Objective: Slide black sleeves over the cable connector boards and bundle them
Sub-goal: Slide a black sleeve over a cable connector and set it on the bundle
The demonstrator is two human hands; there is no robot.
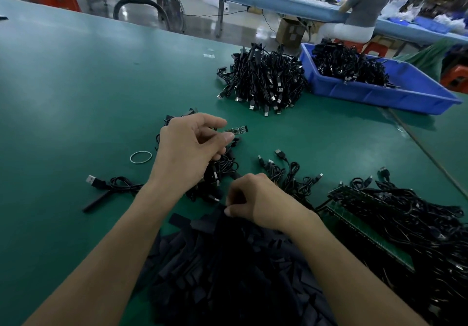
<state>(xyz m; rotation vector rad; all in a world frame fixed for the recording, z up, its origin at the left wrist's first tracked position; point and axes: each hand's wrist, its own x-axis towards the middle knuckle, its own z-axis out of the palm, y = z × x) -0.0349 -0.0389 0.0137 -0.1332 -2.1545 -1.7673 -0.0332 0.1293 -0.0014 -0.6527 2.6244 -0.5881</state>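
1. Your left hand [187, 148] is raised over the green worktop [76, 85]. Its thumb and forefinger pinch a small connector board [236, 130].
2. The board sticks out to the right of your fingertips, bare and roughly level. Below the hand lies a tangle of black cables [222, 168].
3. Your right hand [255, 199] sits nearer to you with its fingers curled. It pinches a black sleeve [222, 208] at the far edge of the sleeve pile [228, 262].
4. That pile of flat black sleeves lies closest to you, between your forearms.
5. A rubber band [140, 157] lies flat on the worktop just left of your left hand.
6. Further left lies a coiled cable [111, 186] with its USB plug pointing away.
7. On your right, a mass of loose cables [405, 219] lies over a green panel of boards [367, 234].
8. At the far side, a heap of cables [266, 77] stands just beside a blue bin [379, 95], which holds more cables.
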